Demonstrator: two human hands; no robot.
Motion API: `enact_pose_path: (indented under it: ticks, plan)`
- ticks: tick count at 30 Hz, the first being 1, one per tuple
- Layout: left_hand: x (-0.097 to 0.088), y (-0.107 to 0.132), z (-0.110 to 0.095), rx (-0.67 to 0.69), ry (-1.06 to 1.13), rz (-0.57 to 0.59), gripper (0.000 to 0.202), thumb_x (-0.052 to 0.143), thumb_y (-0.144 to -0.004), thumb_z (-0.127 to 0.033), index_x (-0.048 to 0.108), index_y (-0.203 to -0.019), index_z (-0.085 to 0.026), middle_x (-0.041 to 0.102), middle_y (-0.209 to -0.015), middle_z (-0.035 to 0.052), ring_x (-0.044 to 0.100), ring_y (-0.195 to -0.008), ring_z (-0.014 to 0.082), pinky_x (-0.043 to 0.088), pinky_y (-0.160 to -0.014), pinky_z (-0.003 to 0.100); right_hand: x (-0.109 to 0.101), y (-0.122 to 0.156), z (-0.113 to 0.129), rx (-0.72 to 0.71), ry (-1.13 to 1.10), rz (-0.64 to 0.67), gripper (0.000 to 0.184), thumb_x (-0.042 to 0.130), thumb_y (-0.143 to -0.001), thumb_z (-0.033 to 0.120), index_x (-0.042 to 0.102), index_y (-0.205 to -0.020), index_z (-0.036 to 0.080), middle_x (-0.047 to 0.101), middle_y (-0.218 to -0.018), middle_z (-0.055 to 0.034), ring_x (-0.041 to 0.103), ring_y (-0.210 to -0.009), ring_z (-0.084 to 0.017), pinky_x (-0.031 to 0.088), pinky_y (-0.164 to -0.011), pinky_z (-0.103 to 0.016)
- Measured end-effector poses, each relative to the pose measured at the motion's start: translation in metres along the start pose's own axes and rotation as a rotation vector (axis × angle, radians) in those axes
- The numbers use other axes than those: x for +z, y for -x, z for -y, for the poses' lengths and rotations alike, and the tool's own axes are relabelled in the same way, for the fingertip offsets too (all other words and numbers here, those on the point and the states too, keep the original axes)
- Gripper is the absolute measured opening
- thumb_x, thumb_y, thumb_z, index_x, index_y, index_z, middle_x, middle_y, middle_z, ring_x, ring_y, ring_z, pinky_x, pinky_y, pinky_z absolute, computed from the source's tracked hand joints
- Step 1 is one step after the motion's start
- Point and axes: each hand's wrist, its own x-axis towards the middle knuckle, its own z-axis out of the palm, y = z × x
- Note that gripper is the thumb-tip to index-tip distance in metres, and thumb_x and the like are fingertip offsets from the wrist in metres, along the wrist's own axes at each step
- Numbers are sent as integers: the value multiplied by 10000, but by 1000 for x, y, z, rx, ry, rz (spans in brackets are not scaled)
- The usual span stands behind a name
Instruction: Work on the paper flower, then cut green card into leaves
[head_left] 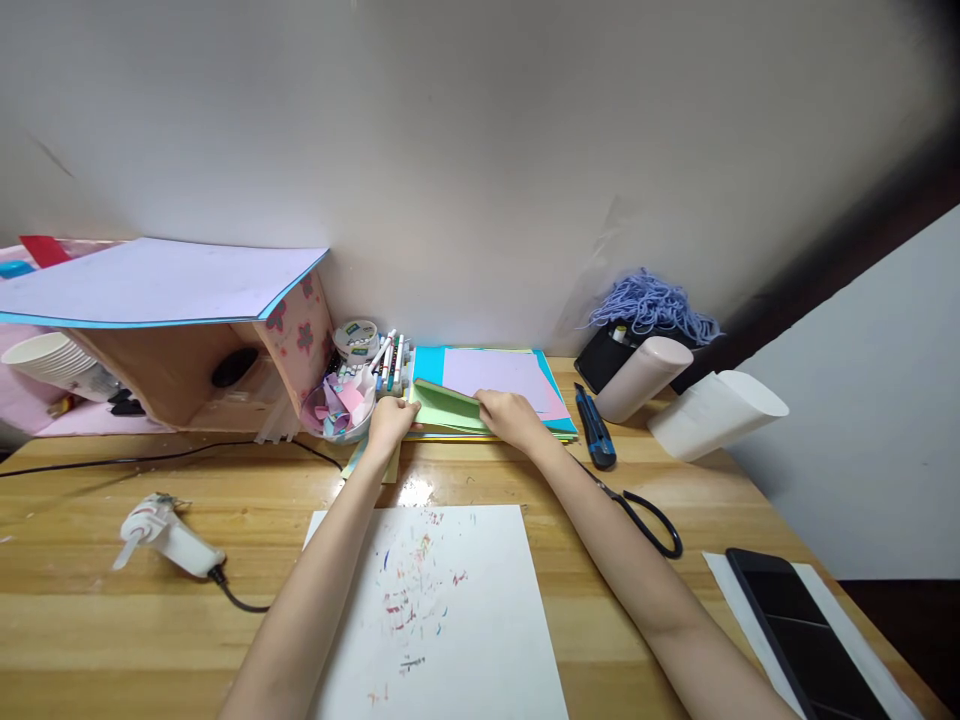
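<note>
Both hands reach to the back of the table, at a stack of coloured paper (428, 362) by the wall. My left hand (391, 424) pinches the left end of a green sheet of paper (448, 408). The right end of that sheet is gripped by my right hand (512, 414), and its upper edge looks raised or folded. Lilac paper (491, 370) lies on the stack just behind it. Close to my left hand stands a clear tub of paper scraps (339, 405). A white sheet with colour marks (442, 610) lies flat between my forearms.
A glue gun (176, 540) with a black cord lies at left, before a cardboard box (296, 325). Markers (394, 360) stand behind the tub. At right are a box cutter (595, 428), scissors (649, 520), white rolls (646, 378), blue yarn (649, 303) and a phone (806, 630).
</note>
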Motion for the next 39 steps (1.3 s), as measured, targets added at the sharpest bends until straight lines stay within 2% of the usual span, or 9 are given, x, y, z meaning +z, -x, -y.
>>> enact_pose_path:
  ticks: [5,8,11,13,16,22,30,33,39]
  plan:
    - [-1,5,-1,24,-141,-7,277,591,-633,-361,518,-436,-181,539,-395,22,591,-518,202,394,-531,252,-7,-2,-11,84,-16,-101,239,377,-860,165,532,-1040,194,667,-930,-80,619,-813,-215,390,-646,-264]
    - [-2,6,-3,44,-199,-53,264,630,-600,-373,526,-450,-181,561,-440,18,585,-548,197,374,-526,247,-9,-3,-17,134,-103,-196,196,417,-851,183,531,-1010,201,671,-913,-73,625,-804,-212,402,-651,-260]
    - [-2,5,-3,57,-213,-83,187,654,-594,-339,605,-615,-160,623,-545,31,599,-589,195,378,-536,245,-8,-3,-20,155,-170,-255,136,458,-836,196,546,-941,206,675,-859,-64,630,-761,-213,404,-629,-258]
    - [-2,4,-3,68,-212,-97,229,660,-600,-309,626,-749,-138,653,-612,49,612,-626,199,388,-549,246,-7,-4,-21,154,-181,-265,119,474,-829,200,549,-921,206,675,-840,-63,630,-744,-215,402,-619,-260]
    - [-1,4,-3,89,-216,-114,272,647,-625,-285,627,-838,-118,665,-634,62,620,-656,207,396,-560,251,-6,-4,-22,148,-201,-271,117,487,-821,196,551,-918,209,675,-841,-61,630,-747,-211,407,-629,-260]
    - [-2,9,-8,147,-250,-134,242,618,-658,-264,638,-850,-117,661,-619,55,625,-673,210,412,-604,259,-7,-3,-22,132,-220,-257,145,479,-824,183,552,-945,212,675,-887,-68,631,-811,-217,429,-675,-274]
    - [1,20,-17,263,-347,-193,221,577,-698,-260,636,-878,-146,671,-751,69,615,-805,228,407,-716,281,-10,-1,-19,-13,-244,-203,423,416,-837,109,398,-1234,256,586,-1153,-48,575,-1003,-207,457,-785,-307]
    - [3,23,-20,251,-363,-213,200,554,-716,-275,630,-860,-159,673,-786,72,612,-811,224,406,-701,274,-10,-1,-20,-62,-224,-164,438,388,-820,50,450,-1203,254,577,-1154,-41,566,-1004,-188,454,-813,-301]
    - [0,23,-24,191,-336,-170,252,508,-742,-375,622,-710,-153,668,-782,113,609,-796,262,407,-684,301,-6,-2,-21,-134,-209,-132,339,386,-796,14,601,-976,203,578,-1119,-64,534,-1057,-176,444,-835,-282]
